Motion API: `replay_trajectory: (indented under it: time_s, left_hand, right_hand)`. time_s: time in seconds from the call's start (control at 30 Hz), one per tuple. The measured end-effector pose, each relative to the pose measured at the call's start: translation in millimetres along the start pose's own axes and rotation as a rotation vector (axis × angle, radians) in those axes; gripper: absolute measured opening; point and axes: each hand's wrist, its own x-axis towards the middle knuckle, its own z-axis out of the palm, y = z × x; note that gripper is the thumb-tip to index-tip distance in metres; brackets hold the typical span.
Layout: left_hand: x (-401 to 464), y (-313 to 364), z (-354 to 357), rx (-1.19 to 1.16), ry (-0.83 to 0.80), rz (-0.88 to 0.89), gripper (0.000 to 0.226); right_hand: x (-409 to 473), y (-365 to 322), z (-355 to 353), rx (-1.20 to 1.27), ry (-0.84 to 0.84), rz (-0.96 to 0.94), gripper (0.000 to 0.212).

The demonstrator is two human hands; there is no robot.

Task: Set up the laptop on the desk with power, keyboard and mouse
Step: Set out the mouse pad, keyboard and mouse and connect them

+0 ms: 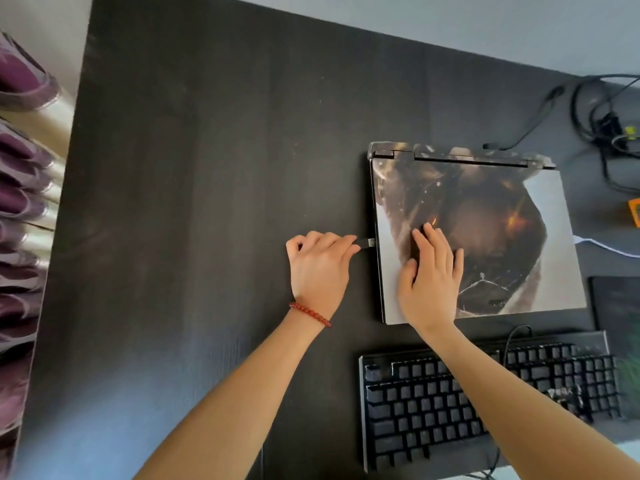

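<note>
A closed laptop (pixel 540 216) with a brown-and-white picture on its lid lies on the dark desk (pixel 207 168), right of centre. My left hand (pixel 318 265) pinches a small black USB plug (pixel 365 242) at the laptop's left edge. Flat on the lid rests my right hand (pixel 431 278), fingers spread. A black keyboard (pixel 433 410) sits in front of the laptop, its cable (pixel 512 337) looping up over its back edge. My right forearm crosses over the keyboard.
A tangle of black cables and a plug block (pixel 609 126) lies at the back right. A white cable (pixel 606 247) runs off right of the laptop, beside a dark pad (pixel 616 303) and an orange object (pixel 634 213). Purple curtains (pixel 20 202) hang left of the desk.
</note>
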Motion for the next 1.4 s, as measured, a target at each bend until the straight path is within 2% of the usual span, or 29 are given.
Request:
replay_trajectory:
  time_s: [0.13, 0.4, 0.5, 1.4]
  left_hand:
    - [4.1, -2.2, -1.2, -0.012, -0.048, -0.005, 0.009]
    - [20.5, -11.9, -5.0, 0.001, -0.189, 0.159, 0.012]
    - [24.3, -13.7, -6.2, -0.017, -0.220, 0.150, 0.014]
    - [24.5, -5.6, 4.0, -0.018, -0.225, 0.159, 0.016]
  right_hand:
    - [0.6, -2.0, -0.6, 0.001, -0.007, 0.007, 0.047]
    - [0.2, -3.1, -2.7, -0.013, -0.006, 0.011, 0.046]
    - [0.1, -2.5, -1.9, -0.022, -0.003, 0.009, 0.044]
    - [1.2, 0.5, 1.4, -0.096, -0.067, -0.016, 0.051]
